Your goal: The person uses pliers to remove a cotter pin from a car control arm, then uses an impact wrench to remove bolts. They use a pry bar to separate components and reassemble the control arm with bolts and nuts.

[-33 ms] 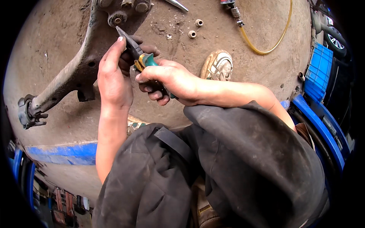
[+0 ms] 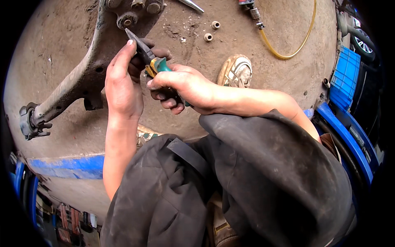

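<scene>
My left hand (image 2: 123, 82) is curled around the nose of a pair of pliers (image 2: 144, 51), its thumb along the jaw. My right hand (image 2: 189, 86) grips their teal and yellow handles, fingers wrapped underneath. The plier tips are at the lower edge of a bushing (image 2: 127, 22) in a rusty metal suspension arm (image 2: 78, 78), which lies on the dirty floor at upper left; whether they touch it I cannot tell. Two small loose bushings (image 2: 215, 24) lie to the right of the pliers.
A silver tool (image 2: 191, 5) lies at the top. An air tool (image 2: 250, 6) with a yellow hose (image 2: 284, 55) is upper right. Beyond are a blue crate (image 2: 345, 72), a car wheel (image 2: 363, 43) and blue metal frames (image 2: 341, 136). My shoe (image 2: 234, 70) is beyond my right arm.
</scene>
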Demonstrator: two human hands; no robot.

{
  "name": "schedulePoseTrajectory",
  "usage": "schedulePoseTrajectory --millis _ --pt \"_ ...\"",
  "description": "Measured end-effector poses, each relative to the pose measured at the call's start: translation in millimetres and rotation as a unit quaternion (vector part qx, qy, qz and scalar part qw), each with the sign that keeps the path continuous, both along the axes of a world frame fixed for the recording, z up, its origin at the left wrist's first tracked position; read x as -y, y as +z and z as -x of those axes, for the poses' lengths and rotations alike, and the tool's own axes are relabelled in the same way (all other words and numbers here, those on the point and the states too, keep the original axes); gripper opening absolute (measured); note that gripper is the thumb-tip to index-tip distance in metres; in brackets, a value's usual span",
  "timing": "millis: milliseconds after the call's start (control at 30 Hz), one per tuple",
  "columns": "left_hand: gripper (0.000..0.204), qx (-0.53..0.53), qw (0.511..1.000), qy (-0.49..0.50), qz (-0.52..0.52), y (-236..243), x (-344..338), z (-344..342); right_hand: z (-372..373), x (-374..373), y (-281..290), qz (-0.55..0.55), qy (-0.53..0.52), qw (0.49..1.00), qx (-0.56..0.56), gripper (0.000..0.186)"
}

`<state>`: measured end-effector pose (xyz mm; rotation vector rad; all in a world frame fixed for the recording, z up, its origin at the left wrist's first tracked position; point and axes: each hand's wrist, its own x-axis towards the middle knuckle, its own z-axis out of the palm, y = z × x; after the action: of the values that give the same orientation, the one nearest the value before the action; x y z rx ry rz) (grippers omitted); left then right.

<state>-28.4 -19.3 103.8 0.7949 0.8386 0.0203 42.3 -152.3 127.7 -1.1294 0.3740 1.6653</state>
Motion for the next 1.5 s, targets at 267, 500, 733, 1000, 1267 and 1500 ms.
schedulePoseTrajectory --millis 267,500,733,1000,1267,1500 --pt "0.038 0.032 0.998 -0.050 0.023 -6 -13 -1 -4 -2 0 -0.018 -0.034 0.999 -0.012 0.020" --pt "0.037 0.029 0.998 -0.056 0.009 -8 -8 -1 -2 -1 6 -0.016 -0.033 0.999 -0.004 0.020" --pt "0.036 0.029 0.999 -0.006 0.018 -6 -5 -6 -5 -4 2 -0.013 -0.016 1.000 0.015 0.019" --pt "0.035 0.027 0.999 -0.001 0.030 -3 -4 -6 -4 -4 -1 -0.014 -0.011 1.000 0.019 0.020" --pt "0.036 0.035 0.999 -0.009 0.028 -12 -2 3 3 -2 -6 0.012 0.016 0.997 0.073 0.025" --pt "0.035 0.031 0.999 -0.008 0.013 -11 -2 1 0 0 -11 -0.013 0.021 0.997 0.070 0.026"
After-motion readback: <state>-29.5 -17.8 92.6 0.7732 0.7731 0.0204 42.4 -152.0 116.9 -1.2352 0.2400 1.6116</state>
